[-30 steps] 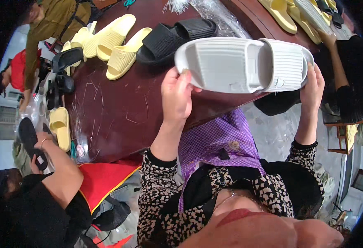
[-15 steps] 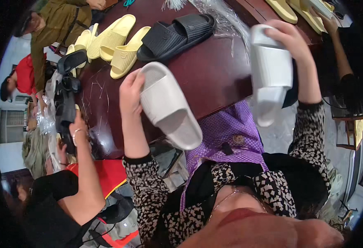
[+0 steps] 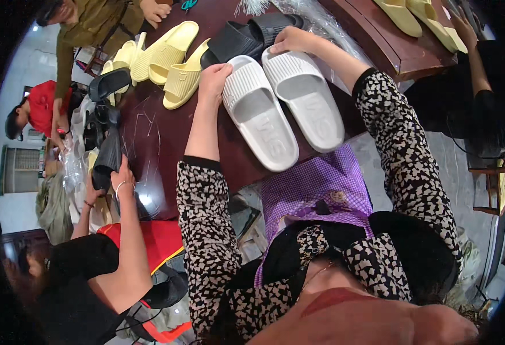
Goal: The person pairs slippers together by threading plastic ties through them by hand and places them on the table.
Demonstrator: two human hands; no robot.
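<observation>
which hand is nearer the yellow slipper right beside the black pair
Left. The left hand grips the left white slipper, just right of the yellow slipper. The right hand is farther right, at the right white slipper's toe.

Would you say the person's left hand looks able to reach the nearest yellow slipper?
Likely yes: the left hand is near the yellow slipper with nothing between, though it grips a white slipper.
</observation>
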